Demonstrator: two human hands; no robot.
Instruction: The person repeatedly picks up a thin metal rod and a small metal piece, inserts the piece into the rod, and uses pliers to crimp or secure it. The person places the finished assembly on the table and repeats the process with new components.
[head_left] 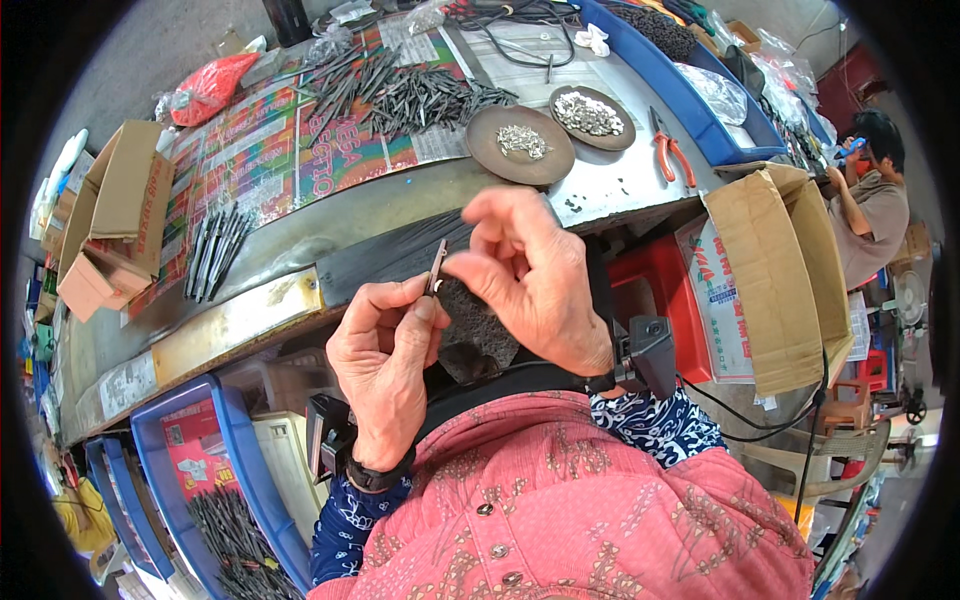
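Over the table's front edge, my left hand (385, 345) pinches a slim metal piece (438, 258) between thumb and fingertips. The piece points upward, narrow and dark, with a lighter edge. Close beside it on the right is my right hand (535, 280), its fingers loosely bent and apart from the thumb. That thumb's tip lies next to the piece; whether they touch I cannot tell. Nothing shows in the right hand. Beyond the hands, a round brown dish (490, 160) holds small silvery parts, and a second dish (625, 140) holds small pale discs.
Slim black pieces (400, 95) lie heaped at the back, with a smaller bunch (217, 252) at left. Red-handled pliers (670, 155) lie near a blue tray (715, 145). Cardboard boxes (115, 215) flank the table. Low left stands a blue bin (165, 430). Another person (870, 215) sits far right.
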